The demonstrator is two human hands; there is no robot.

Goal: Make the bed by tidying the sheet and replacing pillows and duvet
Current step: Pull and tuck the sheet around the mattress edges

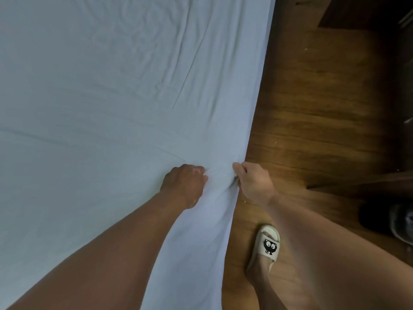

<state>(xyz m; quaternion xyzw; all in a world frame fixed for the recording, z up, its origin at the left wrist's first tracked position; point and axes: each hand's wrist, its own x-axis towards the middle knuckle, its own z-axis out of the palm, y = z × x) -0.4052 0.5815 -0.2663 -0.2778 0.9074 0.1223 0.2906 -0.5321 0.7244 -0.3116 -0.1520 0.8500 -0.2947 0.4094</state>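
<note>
Head view: both hands, left hand [184, 183] and right hand [252, 183], bunching sheet [111, 86] at bed's right edge, wrinkled cloth running ahead and leftward from grip

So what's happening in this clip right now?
A person stands at the side of a bed, tidying the sheet. The left hand and the right hand each grip a bunch of the fabric close together at the bed's edge, and creases fan out from there across the sheet. No pillows or duvet are in view. A foot in a white slipper stands on the wooden floor beside the bed.
</note>
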